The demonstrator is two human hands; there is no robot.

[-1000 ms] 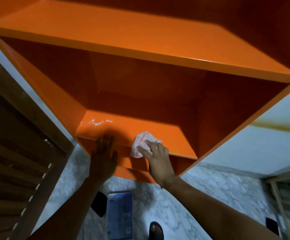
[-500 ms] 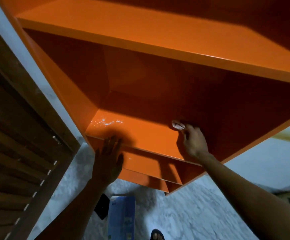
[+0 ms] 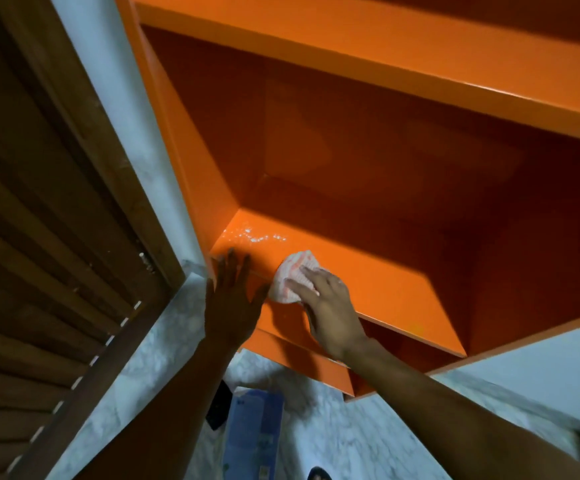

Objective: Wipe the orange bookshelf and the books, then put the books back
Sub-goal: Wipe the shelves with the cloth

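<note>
- Wiping the orange bookshelf (image 3: 368, 140), head view only: right hand (image 3: 330, 310) presses a white-and-pink cloth (image 3: 290, 280) onto the front-left part of the lower shelf board (image 3: 378, 289), fingers laid over the cloth and curled slightly onto it.
- Left hand (image 3: 228, 303) is flat, fingers straight and spread, braced against the front edge of the same board near its left corner. It holds nothing. The thumb sits just beside the cloth.
- Compartment is bare, no books on it. Wet droplets (image 3: 254, 237) glint at the back-left corner of the board, beyond the cloth.
- Blue book (image 3: 254, 434) lies on the marble floor (image 3: 350, 434) below the shelf, a dark flat object (image 3: 217, 405) beside it; can't tell what that is. A foot in a sandal (image 3: 318, 474) shows at the bottom edge.
- Brown louvred door (image 3: 39, 237) stands left of the unit.
- Stage, my read: shelf wipe in progress; books not yet back.
- Risks:
  - droplets in the back corner get missed, and books go back onto a wet board
  - cloth overhangs the front edge; a hard pull toward the body could drag water down onto the blue book below
  - glossy wet surface, so the bracing palm could slip off the edge
  - stepping back blind could land on the book
</note>
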